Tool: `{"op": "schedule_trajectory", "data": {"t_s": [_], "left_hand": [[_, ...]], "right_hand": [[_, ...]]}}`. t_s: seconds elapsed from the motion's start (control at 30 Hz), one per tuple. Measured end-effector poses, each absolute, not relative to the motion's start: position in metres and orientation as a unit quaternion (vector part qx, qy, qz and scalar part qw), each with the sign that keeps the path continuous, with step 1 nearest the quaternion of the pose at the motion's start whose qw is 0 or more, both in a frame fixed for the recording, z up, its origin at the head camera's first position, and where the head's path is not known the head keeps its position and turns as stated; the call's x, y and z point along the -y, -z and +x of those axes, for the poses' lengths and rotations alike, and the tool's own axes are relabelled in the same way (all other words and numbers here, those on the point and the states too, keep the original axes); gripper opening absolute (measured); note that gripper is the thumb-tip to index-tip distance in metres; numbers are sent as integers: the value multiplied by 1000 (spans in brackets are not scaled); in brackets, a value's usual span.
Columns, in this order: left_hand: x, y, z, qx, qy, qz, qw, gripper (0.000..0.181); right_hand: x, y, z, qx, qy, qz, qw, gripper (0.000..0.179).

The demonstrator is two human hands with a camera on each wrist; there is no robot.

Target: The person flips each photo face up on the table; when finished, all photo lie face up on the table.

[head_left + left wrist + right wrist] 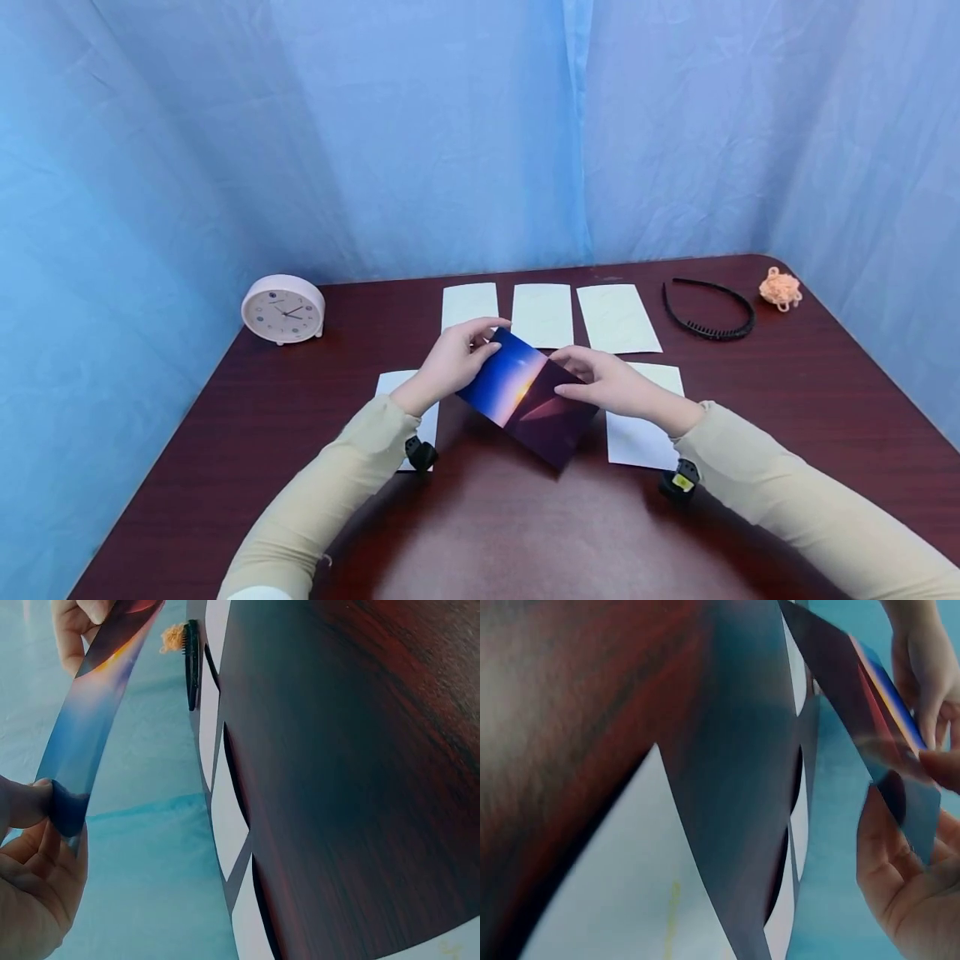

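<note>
A glossy photo print (517, 392) of a blue sky and a dark dune is held tilted above the table, between both hands. My left hand (459, 357) pinches its upper left corner, thumb on the picture side and fingers behind. On the other side my right hand (603, 382) pinches the edge the same way. In the left wrist view the print (101, 697) is seen nearly edge-on, with the left thumb on its blue end. The right wrist view has the right hand (907, 885) gripping the dark end.
Several white sheets lie on the dark wooden table (555, 533): three in a back row, including the middle sheet (543, 312), plus a left sheet (401, 383) and a right sheet (641, 442). A white clock (283, 309), black headband (708, 332) and peach fluffy item (780, 289) stand farther out.
</note>
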State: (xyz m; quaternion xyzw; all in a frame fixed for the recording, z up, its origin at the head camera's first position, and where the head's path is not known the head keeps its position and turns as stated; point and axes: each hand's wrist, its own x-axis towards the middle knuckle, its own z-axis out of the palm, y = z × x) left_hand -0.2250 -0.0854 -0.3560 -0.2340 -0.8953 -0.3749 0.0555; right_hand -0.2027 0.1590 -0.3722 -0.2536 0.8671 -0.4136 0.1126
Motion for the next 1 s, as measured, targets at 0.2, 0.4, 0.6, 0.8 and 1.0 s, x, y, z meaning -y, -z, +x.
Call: {"op": "schedule_trajectory", "data": {"t_s": [0.2,0.4,0.6,0.8,1.0], "left_hand": [[80,355,-227,894,375,-242,47,34],[78,356,-228,892,385,-234,42,33],[80,352,-228,871,439,-212,61,37],[85,351,-228,849,490,-168,103,51],[92,353,-226,829,535,-133,94,56]], "right_hand": [[-153,375,-199,-862,419,-261,116,34],[-151,376,-199,-848,439,-269,128,31],[-153,377,-199,-846,459,-243,122,29],[-158,378,-202,-834,500,-203,117,30],[-160,377,-202,-829,528,-159,96,37]]}}
